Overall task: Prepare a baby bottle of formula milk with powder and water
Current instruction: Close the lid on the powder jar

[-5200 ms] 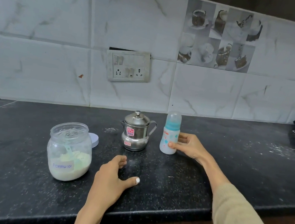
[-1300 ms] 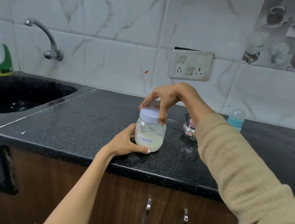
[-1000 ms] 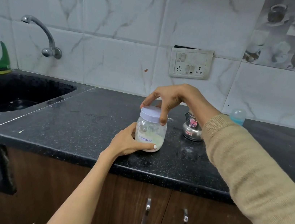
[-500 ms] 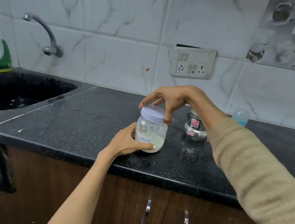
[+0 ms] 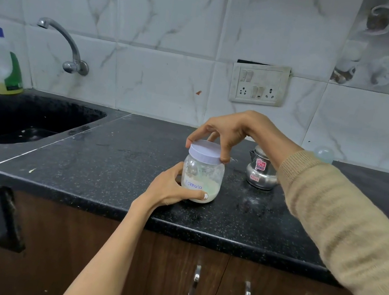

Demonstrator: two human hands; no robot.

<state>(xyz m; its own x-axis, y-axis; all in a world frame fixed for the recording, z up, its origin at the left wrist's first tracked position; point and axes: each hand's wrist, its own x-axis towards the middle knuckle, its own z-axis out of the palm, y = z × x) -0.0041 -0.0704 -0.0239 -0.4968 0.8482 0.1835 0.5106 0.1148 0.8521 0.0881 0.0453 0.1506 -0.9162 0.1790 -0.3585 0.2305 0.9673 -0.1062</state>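
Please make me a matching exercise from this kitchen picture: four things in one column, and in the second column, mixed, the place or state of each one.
Things
1. formula jar
2. steel pot
3. green-labelled bottle
4. lid

Places or states
A. by the sink, against the wall
B. pinched by the right hand
C. held low on its side by the left hand
D. partly hidden behind the right sleeve

Pairs: 1-C, 2-D, 3-A, 4-B
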